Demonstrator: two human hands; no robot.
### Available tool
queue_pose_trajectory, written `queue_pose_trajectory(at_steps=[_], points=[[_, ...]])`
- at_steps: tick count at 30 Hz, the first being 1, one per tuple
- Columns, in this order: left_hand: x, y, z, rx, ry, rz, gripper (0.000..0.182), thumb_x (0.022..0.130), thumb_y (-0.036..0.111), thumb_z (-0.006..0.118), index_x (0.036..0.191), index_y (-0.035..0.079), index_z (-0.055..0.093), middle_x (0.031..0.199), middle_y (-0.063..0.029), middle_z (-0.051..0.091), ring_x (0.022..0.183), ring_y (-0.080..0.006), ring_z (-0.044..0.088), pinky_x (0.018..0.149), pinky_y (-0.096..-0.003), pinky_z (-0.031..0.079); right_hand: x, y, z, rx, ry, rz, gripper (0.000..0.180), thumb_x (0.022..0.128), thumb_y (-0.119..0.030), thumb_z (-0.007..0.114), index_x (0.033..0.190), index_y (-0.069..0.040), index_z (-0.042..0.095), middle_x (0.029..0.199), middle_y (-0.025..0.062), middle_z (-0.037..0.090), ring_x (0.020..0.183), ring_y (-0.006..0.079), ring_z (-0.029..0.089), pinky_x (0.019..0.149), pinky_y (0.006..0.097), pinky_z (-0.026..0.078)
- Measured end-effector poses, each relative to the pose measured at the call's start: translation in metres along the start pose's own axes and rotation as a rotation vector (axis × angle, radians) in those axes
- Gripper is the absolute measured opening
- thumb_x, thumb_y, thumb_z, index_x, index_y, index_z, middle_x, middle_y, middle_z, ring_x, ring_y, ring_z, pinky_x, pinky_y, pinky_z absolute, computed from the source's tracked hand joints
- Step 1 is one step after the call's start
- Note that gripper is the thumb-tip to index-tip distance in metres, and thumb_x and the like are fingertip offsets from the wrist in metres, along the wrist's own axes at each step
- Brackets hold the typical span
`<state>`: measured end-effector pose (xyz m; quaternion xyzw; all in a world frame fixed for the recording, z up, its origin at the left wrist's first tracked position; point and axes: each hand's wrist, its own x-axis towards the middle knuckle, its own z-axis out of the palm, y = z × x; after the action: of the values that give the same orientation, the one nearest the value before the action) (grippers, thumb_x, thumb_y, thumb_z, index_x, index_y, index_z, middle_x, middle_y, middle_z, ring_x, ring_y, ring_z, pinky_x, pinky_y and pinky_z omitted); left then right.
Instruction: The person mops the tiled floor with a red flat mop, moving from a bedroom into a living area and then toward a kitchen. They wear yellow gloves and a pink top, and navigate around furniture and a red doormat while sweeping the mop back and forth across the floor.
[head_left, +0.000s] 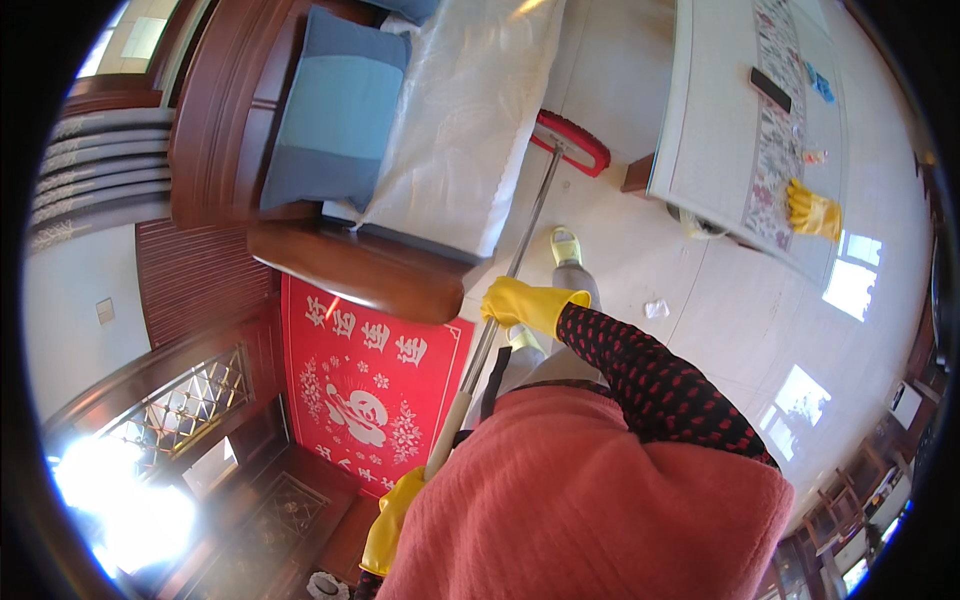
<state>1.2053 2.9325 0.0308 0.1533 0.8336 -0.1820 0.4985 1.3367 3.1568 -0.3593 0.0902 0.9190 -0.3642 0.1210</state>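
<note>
A flat mop with a long metal pole (534, 217) runs slantwise across the view. Its red fringed head (571, 142) rests on the tiled floor between the sofa and the coffee table, partly under the sofa cover's edge. Wearing a yellow rubber glove, my right hand (531, 304) grips the middle of the pole. Lower down at the left, my left hand (396, 517), also in a yellow glove, is closed around the pale handle end (447, 435). Part of that hand is hidden by my pink vest (585, 495). My feet in yellow-green slippers (565, 246) stand beside the pole.
A wooden sofa (360, 274) with a white cover (465, 112) and blue cushion (330, 112) is at left. The coffee table (705, 112) bears a phone (770, 90) and yellow gloves (814, 210). A crumpled white scrap (656, 308) lies on the floor. A red mat (352, 390) bears writing.
</note>
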Motion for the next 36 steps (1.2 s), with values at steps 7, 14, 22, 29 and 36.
queue_pose_trajectory(at_steps=[7, 14, 22, 29, 36], points=[[-0.004, -0.18, 0.021, -0.168, -0.184, -0.1, 0.036, 0.093, 0.042, 0.07, 0.102, 0.007, 0.073, 0.06, -0.0011, 0.057, 0.049, -0.0119, 0.053, 0.048, -0.029, 0.038, 0.001, -0.101, 0.111, -0.02, -0.168, -0.085, 0.027, 0.074, -0.032, 0.074, 0.1, -0.025, 0.076, 0.089, 0.0048, 0.075, 0.086, 0.0295, 0.072, 0.075, 0.0433, 0.056], [-0.007, -0.286, 0.029, -0.364, -0.4, -0.128, 0.035, 0.095, 0.04, 0.068, 0.102, 0.007, 0.073, 0.059, -0.0009, 0.056, 0.048, -0.0115, 0.051, 0.047, -0.0285, 0.037, -0.045, -0.201, 0.129, 0.134, -0.246, -0.112, 0.021, 0.077, -0.031, 0.071, 0.094, -0.018, 0.075, 0.086, 0.0106, 0.073, 0.084, 0.031, 0.071, 0.072, 0.042, 0.054], [0.004, -0.334, 0.037, -0.541, -0.627, -0.139, 0.033, 0.097, 0.038, 0.066, 0.101, 0.006, 0.073, 0.057, -0.0006, 0.054, 0.046, -0.011, 0.049, 0.046, -0.0279, 0.036, -0.059, -0.26, 0.106, 0.399, -0.025, -0.25, 0.019, 0.08, -0.028, 0.068, 0.09, -0.014, 0.073, 0.084, 0.0137, 0.071, 0.08, 0.0322, 0.07, 0.069, 0.0425, 0.052], [0.048, -0.316, 0.077, -0.577, -0.665, 0.088, 0.033, 0.102, 0.032, 0.058, 0.101, 0.003, 0.072, 0.054, -0.0001, 0.05, 0.044, -0.0106, 0.046, 0.045, -0.0274, 0.034, -0.051, -0.202, 0.08, 0.457, -0.013, -0.093, 0.015, 0.082, -0.02, 0.064, 0.074, -0.009, 0.07, 0.068, 0.0122, 0.067, 0.062, 0.0283, 0.063, 0.057, 0.0425, 0.048], [0.152, -0.136, 0.138, -0.485, -0.46, 1.136, 0.034, 0.106, 0.026, 0.051, 0.103, -0.001, 0.07, 0.052, 0.004, 0.043, 0.041, -0.0079, 0.041, 0.043, -0.0247, 0.03, -0.028, -0.034, 0.063, -0.157, 0.178, 0.344, 0.018, 0.084, -0.025, 0.063, 0.088, -0.013, 0.076, 0.082, 0.013, 0.072, 0.085, 0.0365, 0.07, 0.076, 0.0507, 0.053]])
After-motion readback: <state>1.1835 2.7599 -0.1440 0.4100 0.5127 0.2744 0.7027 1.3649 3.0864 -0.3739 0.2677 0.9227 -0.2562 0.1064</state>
